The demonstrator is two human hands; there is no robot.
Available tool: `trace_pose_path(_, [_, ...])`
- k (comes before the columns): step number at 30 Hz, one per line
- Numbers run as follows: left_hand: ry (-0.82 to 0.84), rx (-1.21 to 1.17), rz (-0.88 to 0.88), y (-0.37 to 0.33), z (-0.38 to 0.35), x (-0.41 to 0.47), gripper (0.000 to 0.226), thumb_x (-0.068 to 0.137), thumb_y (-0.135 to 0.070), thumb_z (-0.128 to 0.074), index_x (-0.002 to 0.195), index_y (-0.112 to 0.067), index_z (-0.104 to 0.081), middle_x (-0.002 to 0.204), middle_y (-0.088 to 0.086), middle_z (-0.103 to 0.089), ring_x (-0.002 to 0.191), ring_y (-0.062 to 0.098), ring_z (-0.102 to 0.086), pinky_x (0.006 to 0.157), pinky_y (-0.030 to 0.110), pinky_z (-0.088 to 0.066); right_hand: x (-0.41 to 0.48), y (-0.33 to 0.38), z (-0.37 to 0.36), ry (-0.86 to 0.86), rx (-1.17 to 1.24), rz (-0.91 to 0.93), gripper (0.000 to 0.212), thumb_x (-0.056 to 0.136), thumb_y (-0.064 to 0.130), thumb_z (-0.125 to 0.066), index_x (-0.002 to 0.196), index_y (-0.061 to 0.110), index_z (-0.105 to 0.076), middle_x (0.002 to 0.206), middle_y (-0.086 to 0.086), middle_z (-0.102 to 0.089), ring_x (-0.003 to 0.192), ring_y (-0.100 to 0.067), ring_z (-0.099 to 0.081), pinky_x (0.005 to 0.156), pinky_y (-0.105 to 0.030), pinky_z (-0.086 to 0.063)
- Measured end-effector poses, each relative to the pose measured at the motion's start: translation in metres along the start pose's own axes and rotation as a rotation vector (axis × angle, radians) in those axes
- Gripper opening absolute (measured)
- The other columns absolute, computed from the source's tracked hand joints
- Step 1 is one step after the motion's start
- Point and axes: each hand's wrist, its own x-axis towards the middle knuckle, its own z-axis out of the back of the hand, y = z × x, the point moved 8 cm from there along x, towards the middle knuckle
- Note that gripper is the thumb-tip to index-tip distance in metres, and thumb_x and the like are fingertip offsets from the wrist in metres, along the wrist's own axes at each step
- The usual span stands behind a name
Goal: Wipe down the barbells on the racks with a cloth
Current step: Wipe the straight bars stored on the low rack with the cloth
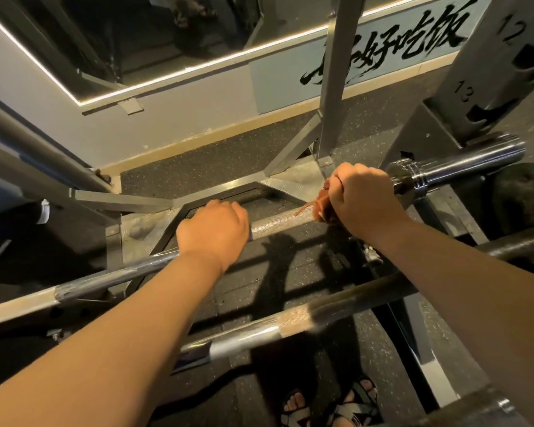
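Note:
A steel barbell (278, 220) lies across the rack, running from lower left up to its chrome sleeve (463, 166) at the right. My left hand (213, 231) grips the knurled shaft near the middle. My right hand (361, 198) grips an orange-brown cloth (319, 203) wrapped round the shaft just inside the sleeve collar; a strip of cloth trails to the left. A second barbell (290, 322) lies lower and closer to me, under my forearms.
Grey rack uprights (336, 78) with numbered holes (487, 72) stand at the back and right. A mirror and a wall with painted lettering lie behind. Black rubber floor shows below, with my sandalled feet (330, 405) at the bottom. A black weight plate (524, 192) sits at the far right.

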Motion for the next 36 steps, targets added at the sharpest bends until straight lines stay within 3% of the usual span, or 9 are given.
trace_pose_path(7, [-0.009, -0.067, 0.091, 0.028, -0.004, -0.005, 0.038, 0.103, -0.035, -0.031, 0.075, -0.022, -0.052, 0.077, 0.0, -0.054, 0.07, 0.018, -0.052, 0.068, 0.037, -0.042, -0.001, 0.016, -0.019, 0.118, -0.245, -0.103, 0.021, 0.101, 0.032, -0.051, 0.092, 0.014, -0.057, 0.086, -0.002, -0.055, 0.08, -0.02, -0.052, 0.105, -0.048, -0.042])
trace_pose_path(10, [-0.02, -0.065, 0.098, 0.031, -0.006, -0.006, 0.039, 0.102, -0.037, -0.031, 0.074, -0.022, -0.054, 0.075, 0.0, -0.055, 0.067, 0.017, -0.052, 0.067, 0.037, -0.043, -0.014, 0.075, -0.037, 0.163, -0.28, 0.033, 0.024, 0.098, 0.038, -0.054, 0.092, 0.015, -0.054, 0.087, -0.003, -0.052, 0.078, -0.018, -0.048, 0.092, -0.039, -0.042])
trace_pose_path(14, [-0.029, -0.035, 0.13, 0.031, -0.005, -0.007, 0.039, 0.101, -0.037, -0.031, 0.071, -0.022, -0.053, 0.071, -0.001, -0.053, 0.063, 0.015, -0.048, 0.062, 0.035, -0.035, -0.032, 0.122, -0.051, 0.262, -0.026, 0.237, 0.035, 0.1, 0.037, -0.046, 0.127, 0.016, -0.052, 0.123, -0.005, -0.054, 0.115, -0.024, -0.053, 0.112, -0.043, -0.033])
trace_pose_path(17, [-0.025, -0.041, 0.134, 0.031, -0.005, -0.007, 0.037, 0.1, -0.037, -0.032, 0.072, -0.023, -0.052, 0.073, -0.001, -0.053, 0.064, 0.017, -0.048, 0.064, 0.035, -0.037, -0.033, 0.102, -0.033, 0.184, -0.157, 0.412, 0.039, 0.102, 0.039, -0.033, 0.117, 0.016, -0.061, 0.115, -0.002, -0.06, 0.097, -0.024, -0.057, 0.093, -0.042, -0.038])
trace_pose_path(22, [-0.008, -0.037, 0.107, 0.028, -0.001, -0.009, 0.036, 0.102, -0.035, -0.033, 0.072, -0.024, -0.048, 0.076, 0.0, -0.051, 0.064, 0.016, -0.046, 0.064, 0.036, -0.039, -0.018, 0.05, -0.016, 0.07, -0.144, -0.052, 0.025, 0.102, 0.032, -0.039, 0.09, 0.015, -0.052, 0.091, -0.008, -0.047, 0.091, -0.025, -0.048, 0.087, -0.039, -0.04])
trace_pose_path(27, [-0.014, -0.02, 0.106, 0.028, -0.001, -0.007, 0.038, 0.102, -0.036, -0.032, 0.07, -0.023, -0.046, 0.074, 0.0, -0.049, 0.068, 0.021, -0.05, 0.066, 0.036, -0.04, -0.019, 0.125, -0.049, 0.173, -0.129, 0.235, 0.026, 0.094, 0.02, -0.035, 0.081, 0.015, -0.057, 0.08, -0.007, -0.043, 0.077, -0.025, -0.043, 0.063, -0.035, -0.025])
trace_pose_path(30, [-0.023, -0.026, 0.116, 0.029, -0.004, -0.007, 0.038, 0.102, -0.037, -0.03, 0.077, -0.02, -0.053, 0.08, 0.002, -0.052, 0.076, 0.026, -0.054, 0.068, 0.036, -0.04, -0.029, 0.125, -0.052, 0.163, -0.136, 0.291, 0.035, 0.104, 0.02, -0.026, 0.096, 0.012, -0.06, 0.09, -0.005, -0.047, 0.082, -0.023, -0.042, 0.069, -0.037, -0.031])
trace_pose_path(34, [-0.024, -0.044, 0.114, 0.029, -0.006, -0.01, 0.039, 0.101, -0.037, -0.03, 0.076, -0.021, -0.055, 0.082, 0.002, -0.058, 0.078, 0.026, -0.059, 0.068, 0.037, -0.043, -0.062, 0.11, -0.044, 0.244, 0.102, 0.303, 0.028, 0.099, 0.018, -0.057, 0.127, 0.018, -0.055, 0.125, -0.001, -0.049, 0.115, -0.019, -0.046, 0.108, -0.036, -0.042])
trace_pose_path(36, [-0.014, -0.051, 0.113, 0.03, -0.006, -0.01, 0.039, 0.101, -0.037, -0.03, 0.076, -0.021, -0.056, 0.082, 0.003, -0.059, 0.078, 0.027, -0.059, 0.069, 0.038, -0.044, -0.05, 0.106, -0.043, 0.255, 0.1, 0.315, 0.017, 0.103, 0.027, -0.047, 0.116, 0.023, -0.057, 0.113, 0.003, -0.051, 0.101, -0.013, -0.05, 0.096, -0.033, -0.049])
